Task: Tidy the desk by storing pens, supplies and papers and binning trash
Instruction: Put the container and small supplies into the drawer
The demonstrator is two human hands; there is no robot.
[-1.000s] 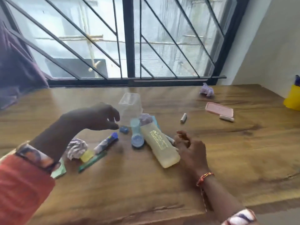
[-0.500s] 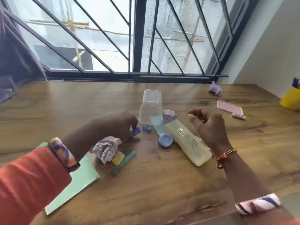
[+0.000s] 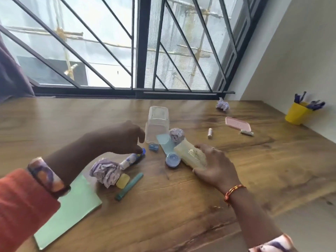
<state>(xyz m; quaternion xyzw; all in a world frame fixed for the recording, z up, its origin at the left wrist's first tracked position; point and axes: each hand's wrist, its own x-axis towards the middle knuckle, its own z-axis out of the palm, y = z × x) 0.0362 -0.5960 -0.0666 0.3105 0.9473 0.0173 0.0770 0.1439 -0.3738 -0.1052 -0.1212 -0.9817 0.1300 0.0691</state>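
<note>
Right hand point(image 3: 214, 164) now down over yellowish case point(image 3: 190, 156).

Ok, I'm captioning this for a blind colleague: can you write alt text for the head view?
A person's right hand grips a pale yellow case lying on a wooden desk, while the left hand pinches a blue-capped marker. Crumpled paper, a clear tub and a yellow pen cup sit around them.

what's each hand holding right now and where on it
The left hand pinches the blue-capped marker at its cap end. The right hand grips the pale yellow pencil case around its near end.
</note>
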